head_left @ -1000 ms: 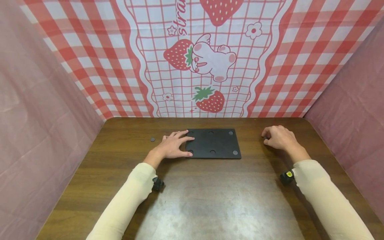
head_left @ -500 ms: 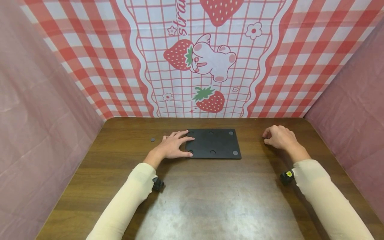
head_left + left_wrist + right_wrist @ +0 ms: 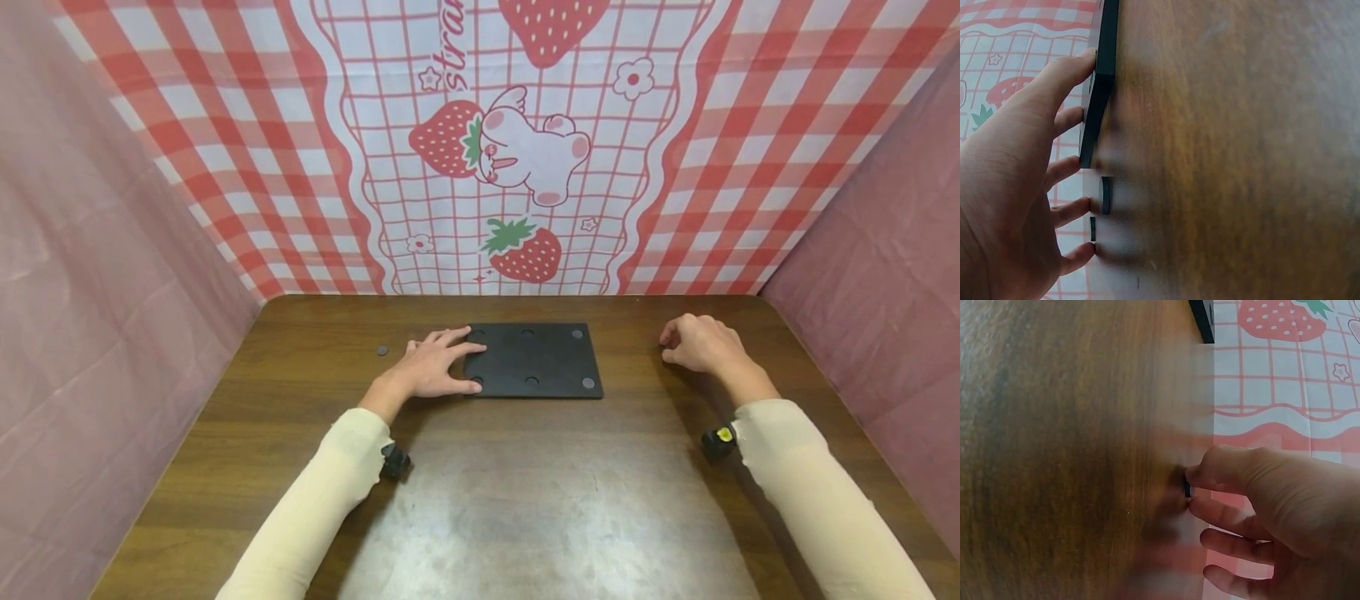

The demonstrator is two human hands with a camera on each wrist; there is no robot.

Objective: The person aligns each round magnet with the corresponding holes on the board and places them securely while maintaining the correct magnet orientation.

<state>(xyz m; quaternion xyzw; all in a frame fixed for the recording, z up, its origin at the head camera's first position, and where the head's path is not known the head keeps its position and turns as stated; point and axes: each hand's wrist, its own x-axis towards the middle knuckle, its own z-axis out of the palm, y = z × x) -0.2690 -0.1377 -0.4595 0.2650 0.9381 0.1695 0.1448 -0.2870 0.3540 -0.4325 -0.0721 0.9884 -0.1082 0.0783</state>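
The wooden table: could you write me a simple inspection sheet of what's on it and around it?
Surface: brown wooden table, shiny on its near part.
Job's things: black board with two grey discs at its right end; two loose discs beyond its left end.
Clutter: nothing seen.
Hands: left hand touches the board's left end; right hand pinches a small dark disc.
Cables: nothing seen.
Surroundings: strawberry-print cloth behind, pink cloth on both sides.
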